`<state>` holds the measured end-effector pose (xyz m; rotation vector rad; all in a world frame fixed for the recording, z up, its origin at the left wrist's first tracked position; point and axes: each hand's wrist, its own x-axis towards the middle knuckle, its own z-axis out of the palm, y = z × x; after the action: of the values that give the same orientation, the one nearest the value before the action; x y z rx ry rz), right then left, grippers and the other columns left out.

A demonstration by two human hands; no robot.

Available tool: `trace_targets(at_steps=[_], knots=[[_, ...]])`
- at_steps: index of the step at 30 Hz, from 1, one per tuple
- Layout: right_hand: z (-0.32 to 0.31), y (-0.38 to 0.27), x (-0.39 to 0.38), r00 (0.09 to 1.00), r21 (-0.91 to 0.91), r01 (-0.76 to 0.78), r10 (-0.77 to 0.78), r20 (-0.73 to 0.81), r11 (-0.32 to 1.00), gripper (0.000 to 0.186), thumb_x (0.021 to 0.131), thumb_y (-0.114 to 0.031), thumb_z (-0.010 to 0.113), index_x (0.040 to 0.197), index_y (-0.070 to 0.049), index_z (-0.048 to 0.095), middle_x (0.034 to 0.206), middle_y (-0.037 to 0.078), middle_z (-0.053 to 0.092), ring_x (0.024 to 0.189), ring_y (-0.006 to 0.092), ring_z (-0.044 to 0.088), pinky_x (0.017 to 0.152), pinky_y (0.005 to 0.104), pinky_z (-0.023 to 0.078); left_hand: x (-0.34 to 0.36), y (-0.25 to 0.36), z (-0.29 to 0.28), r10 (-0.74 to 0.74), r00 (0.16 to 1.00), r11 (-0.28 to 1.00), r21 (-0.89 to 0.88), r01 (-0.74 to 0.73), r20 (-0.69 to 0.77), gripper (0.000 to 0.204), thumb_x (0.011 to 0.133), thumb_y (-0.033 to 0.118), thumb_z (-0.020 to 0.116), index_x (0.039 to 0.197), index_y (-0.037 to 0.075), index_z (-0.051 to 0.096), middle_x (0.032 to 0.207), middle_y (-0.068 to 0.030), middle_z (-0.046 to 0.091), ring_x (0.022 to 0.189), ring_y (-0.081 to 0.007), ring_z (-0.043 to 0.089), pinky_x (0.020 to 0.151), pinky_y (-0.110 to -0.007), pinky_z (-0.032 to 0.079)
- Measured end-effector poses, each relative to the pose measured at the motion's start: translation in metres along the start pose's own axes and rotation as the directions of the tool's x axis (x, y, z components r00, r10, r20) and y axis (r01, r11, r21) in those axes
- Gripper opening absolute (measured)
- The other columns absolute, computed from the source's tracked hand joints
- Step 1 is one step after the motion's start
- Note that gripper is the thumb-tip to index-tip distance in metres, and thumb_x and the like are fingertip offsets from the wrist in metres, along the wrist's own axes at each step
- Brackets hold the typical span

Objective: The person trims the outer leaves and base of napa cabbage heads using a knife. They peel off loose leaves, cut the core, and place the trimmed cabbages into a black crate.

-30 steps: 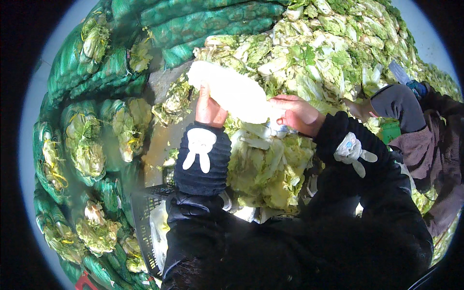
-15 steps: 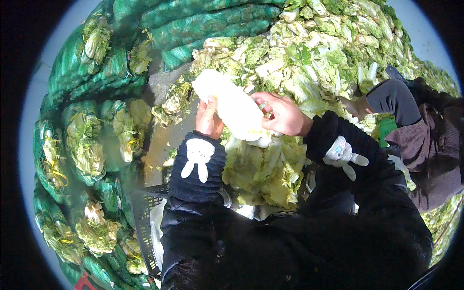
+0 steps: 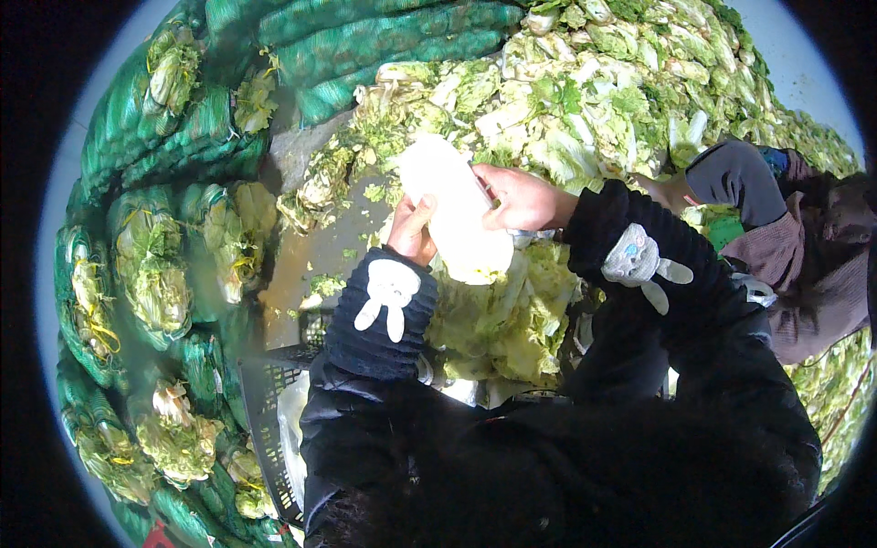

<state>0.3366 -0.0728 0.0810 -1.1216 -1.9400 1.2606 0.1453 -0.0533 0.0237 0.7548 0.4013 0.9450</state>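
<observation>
A trimmed napa cabbage (image 3: 452, 205), so bright that its leaves hardly show, is held tilted in front of me. My left hand (image 3: 414, 228) grips its left side, the thumb lying on the front and the other fingers partly hidden behind. At its right side, my right hand (image 3: 525, 199) is closed around a small knife (image 3: 485, 189); only a short dark reddish part of it shows, against the cabbage, and I cannot make out the blade. Beneath the cabbage and my hands lie loose yellow-green outer leaves (image 3: 502, 320).
Green mesh sacks (image 3: 151, 265) packed with cabbages are stacked along the left and back. A big heap of cabbages and leaves (image 3: 621, 100) spreads across the back right. A black plastic crate (image 3: 265, 402) stands by my left elbow. Close on the right sits another person (image 3: 808, 256).
The cabbage has shifted right and turned more upright, my left hand moving with it. My right hand has turned and moved slightly up, bringing the reddish part of the knife into view.
</observation>
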Motion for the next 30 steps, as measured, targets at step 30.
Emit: trace_targets(at_steps=[30], knots=[[-0.025,-0.005,0.01,0.955,0.116,-0.06,0.024,0.295,0.991,0.066,0.069,0.005,0.053,0.127,0.001,0.022,0.116,0.011,0.044,0.106,0.0193,0.045,0.087,0.03,0.039,-0.006,-0.002,0.004,-0.127,0.992,0.985,0.118,0.126,-0.004,0.047,0.077,0.019,0.06,0.116,-0.001,0.041,0.104,-0.0106,0.055,0.094,-0.0193,0.055,0.081,-0.032,0.046]])
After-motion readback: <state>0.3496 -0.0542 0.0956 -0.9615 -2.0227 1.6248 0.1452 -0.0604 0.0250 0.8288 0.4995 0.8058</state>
